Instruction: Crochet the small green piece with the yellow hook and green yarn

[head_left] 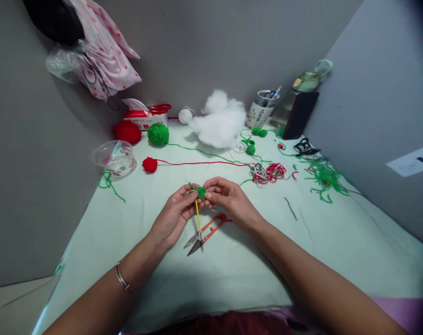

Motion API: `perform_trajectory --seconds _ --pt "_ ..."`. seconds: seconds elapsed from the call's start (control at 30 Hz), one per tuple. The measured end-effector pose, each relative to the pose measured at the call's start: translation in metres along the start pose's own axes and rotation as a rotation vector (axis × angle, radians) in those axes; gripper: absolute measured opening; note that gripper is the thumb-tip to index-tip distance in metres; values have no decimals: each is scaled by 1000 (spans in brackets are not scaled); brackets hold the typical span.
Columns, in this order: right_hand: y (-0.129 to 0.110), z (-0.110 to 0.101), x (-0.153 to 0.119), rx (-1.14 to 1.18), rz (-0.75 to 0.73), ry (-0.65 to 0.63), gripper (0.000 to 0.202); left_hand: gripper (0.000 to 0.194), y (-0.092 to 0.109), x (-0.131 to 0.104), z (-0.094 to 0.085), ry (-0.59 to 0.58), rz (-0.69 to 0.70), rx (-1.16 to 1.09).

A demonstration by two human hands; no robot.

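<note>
Between the fingertips of both hands is a small green crocheted piece (201, 192). My left hand (177, 211) pinches its left side, together with a crochet hook (198, 216) whose yellow handle points down toward the table. My right hand (232, 201) grips the piece's right edge between thumb and fingers. Just below the hands, orange-handled thread snips (207, 234) lie on the table with their blades apart, pointing lower left. The hook's lower end overlaps the snips in view. A silver bangle circles the left wrist.
Red yarn (150, 164), green yarn (158, 134), white stuffing (218, 120) and a plastic tub (115, 158) stand beyond the hands. Tangled red yarn (269, 173), green scraps (325, 177), a pen jar (262, 110), a phone (299, 115) and a bottle (284, 104) are at the right.
</note>
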State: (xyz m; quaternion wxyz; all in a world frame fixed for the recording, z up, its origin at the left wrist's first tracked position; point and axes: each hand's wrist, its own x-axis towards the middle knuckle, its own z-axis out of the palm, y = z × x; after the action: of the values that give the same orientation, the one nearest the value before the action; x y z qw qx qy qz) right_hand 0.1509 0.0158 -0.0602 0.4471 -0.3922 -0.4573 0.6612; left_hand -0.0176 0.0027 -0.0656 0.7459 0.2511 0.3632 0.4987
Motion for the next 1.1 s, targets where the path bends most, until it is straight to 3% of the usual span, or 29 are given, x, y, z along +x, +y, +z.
perform_trajectory --seconds 0.13,0.3,0.37,0.5,0.57,0.67,0.77,0.87,1.0,1.1 --pt "5 -2 1 -92 -44 7 26 14 0 1 0 0 -36 -30" --pt "5 3 -3 -447 -302 146 6 14 -2 0 0 17 -10 -34" --pt "2 5 -6 -517 -395 167 7 14 -3 0 -1 24 7 -26" --pt "0 7 -10 -611 -545 86 7 17 -4 0 0 20 28 -19" --pt "1 8 -10 -601 -550 69 6 19 -5 0 0 8 21 -11" --pt "0 4 -5 -452 -431 142 7 21 -6 0 -2 -21 -16 23" --pt "-5 -3 0 -308 -290 210 22 25 -6 1 -3 -39 -53 63" --pt "-10 -5 0 -289 -236 164 32 23 -6 2 -3 -26 -39 73" --pt "-8 0 -5 -430 -301 56 24 21 -7 1 -2 -8 -1 67" --pt "-4 2 -7 -544 -410 102 9 21 -6 1 -2 -11 -5 76"
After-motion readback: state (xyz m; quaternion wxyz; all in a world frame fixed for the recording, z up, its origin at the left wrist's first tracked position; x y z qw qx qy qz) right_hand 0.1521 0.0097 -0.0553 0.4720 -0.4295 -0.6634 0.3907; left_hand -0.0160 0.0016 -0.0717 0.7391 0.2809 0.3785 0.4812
